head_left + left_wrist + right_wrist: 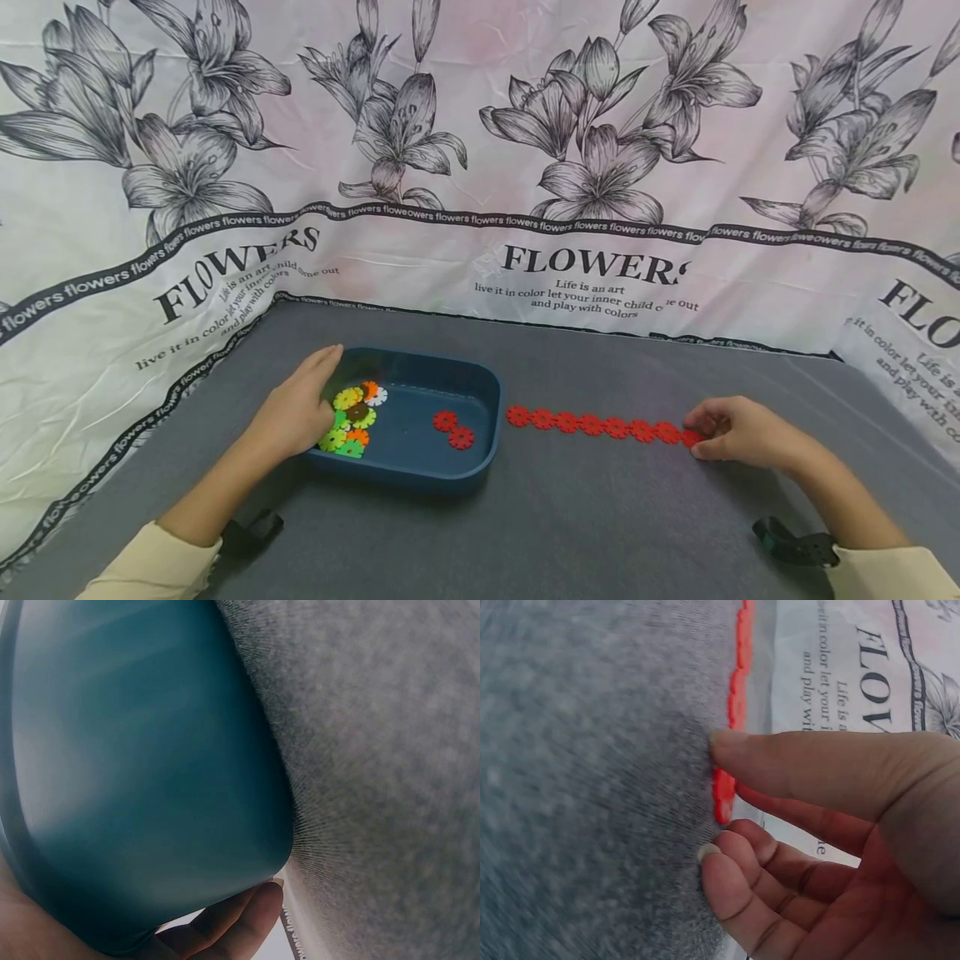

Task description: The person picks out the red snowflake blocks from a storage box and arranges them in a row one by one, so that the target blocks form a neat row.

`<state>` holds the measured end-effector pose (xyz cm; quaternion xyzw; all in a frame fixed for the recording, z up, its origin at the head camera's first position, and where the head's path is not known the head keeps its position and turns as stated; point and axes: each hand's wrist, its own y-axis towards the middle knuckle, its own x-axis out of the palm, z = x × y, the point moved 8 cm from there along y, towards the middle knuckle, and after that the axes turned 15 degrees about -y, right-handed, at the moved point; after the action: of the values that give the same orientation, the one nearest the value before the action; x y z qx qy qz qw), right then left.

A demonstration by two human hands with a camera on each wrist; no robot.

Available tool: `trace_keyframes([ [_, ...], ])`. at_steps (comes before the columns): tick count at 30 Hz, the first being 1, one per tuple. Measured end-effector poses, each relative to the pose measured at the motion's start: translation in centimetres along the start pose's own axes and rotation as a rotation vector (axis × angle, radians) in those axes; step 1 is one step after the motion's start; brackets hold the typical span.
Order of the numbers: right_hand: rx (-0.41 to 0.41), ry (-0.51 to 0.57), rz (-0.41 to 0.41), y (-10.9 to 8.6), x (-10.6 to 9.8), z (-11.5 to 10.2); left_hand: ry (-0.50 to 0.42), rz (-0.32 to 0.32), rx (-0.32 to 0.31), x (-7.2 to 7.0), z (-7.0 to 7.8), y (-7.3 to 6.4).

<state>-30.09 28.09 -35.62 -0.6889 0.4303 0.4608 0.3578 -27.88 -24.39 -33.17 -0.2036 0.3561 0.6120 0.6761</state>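
My left hand (295, 410) grips the left end of a dark blue tray (405, 477), its thumb over the rim. The left wrist view shows the tray's outer wall (150, 772) with fingertips (259, 915) at its lower corner. Inside the tray, a cluster of yellow, green, orange and white flower-shaped discs (360, 414) lies near that hand, and two red discs (461, 437) lie further right. To the tray's right, a row of several red flower discs (591, 425) stretches over the table. My right hand (742, 435) pinches the row's right end between thumb and fingers; part of the last disc is hidden.
A grey cloth covers the table (600, 525). White fabric with printed flowers and lettering (592, 267) stands along the back and both sides. Dark straps (795, 546) sit around both wrists, by the pale sleeves.
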Motion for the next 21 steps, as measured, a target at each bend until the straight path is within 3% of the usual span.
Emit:
trace_keyframes([
  [9, -0.018, -0.072, 0.053, 0.11, -0.36, -0.47, 0.012, 0.0, -0.006, -0.11, 0.27, 0.02],
  [21, -0.008, -0.088, 0.068, 0.18, -0.1, -0.5, 0.031, 0.0, -0.004, -0.04, 0.19, 0.08],
])
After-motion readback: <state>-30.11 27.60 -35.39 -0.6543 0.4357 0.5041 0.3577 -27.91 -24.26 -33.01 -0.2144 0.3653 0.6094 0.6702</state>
